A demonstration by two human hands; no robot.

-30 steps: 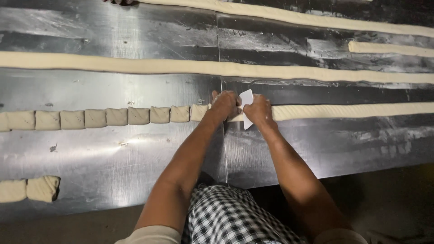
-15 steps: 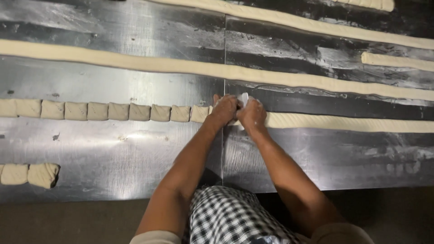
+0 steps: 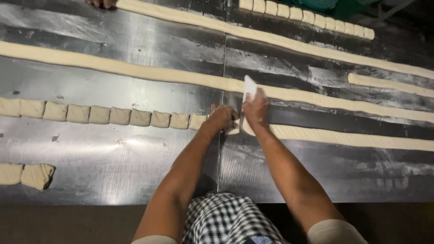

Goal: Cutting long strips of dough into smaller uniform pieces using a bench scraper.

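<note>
My right hand [image 3: 256,110] grips a white scraper [image 3: 249,87] upright above the dough rope [image 3: 343,138] on the counter [image 3: 135,149]; my left hand [image 3: 220,118] seems closed on the cut piece [image 3: 233,129].

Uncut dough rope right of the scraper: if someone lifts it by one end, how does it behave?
The dough rope is long and thin, so it would probably sag and stretch. It looks soft: the cut pieces have rounded, slumped edges. Lying flat on the steel table, it seems unlikely to roll.
</note>
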